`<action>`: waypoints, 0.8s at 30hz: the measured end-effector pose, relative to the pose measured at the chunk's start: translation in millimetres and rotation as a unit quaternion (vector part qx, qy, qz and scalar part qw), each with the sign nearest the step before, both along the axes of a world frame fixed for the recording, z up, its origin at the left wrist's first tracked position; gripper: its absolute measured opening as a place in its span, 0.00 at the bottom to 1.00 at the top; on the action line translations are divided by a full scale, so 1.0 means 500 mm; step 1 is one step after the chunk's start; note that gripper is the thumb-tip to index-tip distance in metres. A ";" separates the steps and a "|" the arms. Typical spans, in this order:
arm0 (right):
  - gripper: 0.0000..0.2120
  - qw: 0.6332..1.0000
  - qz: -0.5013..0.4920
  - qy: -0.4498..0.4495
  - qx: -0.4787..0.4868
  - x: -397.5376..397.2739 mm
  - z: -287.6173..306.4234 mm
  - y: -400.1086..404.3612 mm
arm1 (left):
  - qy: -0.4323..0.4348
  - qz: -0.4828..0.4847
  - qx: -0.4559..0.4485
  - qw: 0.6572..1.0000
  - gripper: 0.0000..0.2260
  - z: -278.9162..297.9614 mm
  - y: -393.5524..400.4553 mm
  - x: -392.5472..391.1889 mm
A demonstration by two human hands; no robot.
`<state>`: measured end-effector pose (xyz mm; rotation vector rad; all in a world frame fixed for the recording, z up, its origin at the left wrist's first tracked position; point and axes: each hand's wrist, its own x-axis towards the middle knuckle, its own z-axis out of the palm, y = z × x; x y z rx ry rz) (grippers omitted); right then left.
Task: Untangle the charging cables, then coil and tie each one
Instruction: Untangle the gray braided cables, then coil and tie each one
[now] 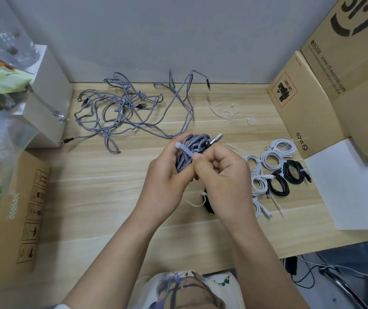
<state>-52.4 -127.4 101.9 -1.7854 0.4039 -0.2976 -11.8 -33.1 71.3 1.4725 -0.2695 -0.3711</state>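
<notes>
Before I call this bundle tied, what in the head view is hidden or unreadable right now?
- Zip tie tail: covered by the right hand fingers; locked or not, cannot tell.
- Lower coiled braided cable: behind the left hand.
- Dark item on the table: mostly under the right wrist.
- Tangled pile: cable count unclear, strands overlap.

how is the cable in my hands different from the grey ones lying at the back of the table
The held cable is wound into a tight bundle with a white tie across it; the back cables sprawl loose and tangled, untied. The bundle is gripped by the left hand and right hand; the tangle lies on the table. Both are grey braided.
</notes>
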 end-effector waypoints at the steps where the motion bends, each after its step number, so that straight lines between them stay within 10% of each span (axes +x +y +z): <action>1: 0.13 1.000 -0.002 -0.001 0.007 0.000 0.000 0.000 | -0.003 0.003 0.011 1.000 0.20 -0.001 0.000 -0.001; 15: 0.15 0.999 0.018 0.018 0.047 -0.001 -0.002 -0.012 | -0.045 -0.023 0.083 0.995 0.22 0.002 0.003 0.000; 24: 0.09 0.950 -0.014 0.011 -0.312 0.008 -0.015 -0.017 | -0.153 -0.084 0.193 0.966 0.22 -0.019 0.012 0.004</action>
